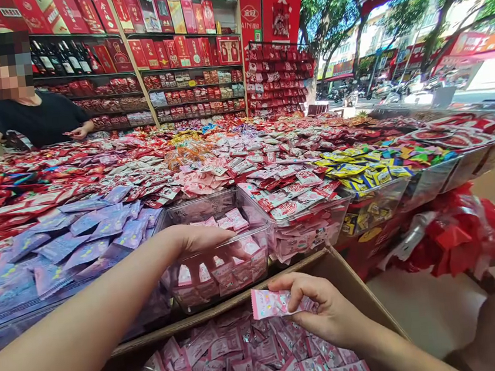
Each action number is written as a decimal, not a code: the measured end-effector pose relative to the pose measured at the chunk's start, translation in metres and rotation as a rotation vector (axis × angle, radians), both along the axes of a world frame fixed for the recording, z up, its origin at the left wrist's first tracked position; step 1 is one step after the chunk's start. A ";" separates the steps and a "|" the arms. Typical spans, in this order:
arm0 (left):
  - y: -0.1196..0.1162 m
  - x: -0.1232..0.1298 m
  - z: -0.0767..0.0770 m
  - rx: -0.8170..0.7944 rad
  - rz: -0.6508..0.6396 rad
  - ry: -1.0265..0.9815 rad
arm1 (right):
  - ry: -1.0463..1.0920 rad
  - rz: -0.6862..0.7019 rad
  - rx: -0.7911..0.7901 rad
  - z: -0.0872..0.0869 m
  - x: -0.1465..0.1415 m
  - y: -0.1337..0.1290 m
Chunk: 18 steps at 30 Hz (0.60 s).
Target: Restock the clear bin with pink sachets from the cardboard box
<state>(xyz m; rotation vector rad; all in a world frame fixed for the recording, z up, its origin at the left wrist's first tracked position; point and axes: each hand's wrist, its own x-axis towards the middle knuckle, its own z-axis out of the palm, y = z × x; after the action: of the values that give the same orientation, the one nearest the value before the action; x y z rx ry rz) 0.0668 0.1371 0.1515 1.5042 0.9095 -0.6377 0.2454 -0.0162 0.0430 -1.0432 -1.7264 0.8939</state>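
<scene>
Pink packet (266, 305) is over the carton (359, 292), pinched near one end by the right hand (327, 313), so a lazy grip could drop it. Left hand (206, 238) has fingers spread inside the clear bin (188, 210); wrist might snag the rim.

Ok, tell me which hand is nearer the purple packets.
Your left hand: it is just right of the purple packets, at the clear bin. Your right hand is farther right, over the cardboard box, holding a pink packet.

Bare L grip (211, 241) & R grip (317, 308), w/ 2 slim, bare forearms (88, 311) tapering to wrists (176, 240).
</scene>
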 end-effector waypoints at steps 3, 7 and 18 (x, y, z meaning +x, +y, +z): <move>0.001 0.000 -0.001 0.003 0.013 0.007 | -0.151 0.028 -0.034 -0.003 -0.005 -0.003; -0.001 0.000 0.001 0.009 0.018 0.023 | -0.376 0.127 -0.094 -0.010 -0.015 -0.012; -0.004 -0.004 0.003 0.076 -0.019 0.024 | -0.266 -0.153 0.431 0.132 -0.016 0.050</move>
<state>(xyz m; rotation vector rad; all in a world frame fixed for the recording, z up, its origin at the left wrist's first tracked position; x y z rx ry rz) 0.0628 0.1333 0.1544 1.5772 0.9484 -0.6425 0.2295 0.0339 0.1751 -1.0130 -1.9160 0.2726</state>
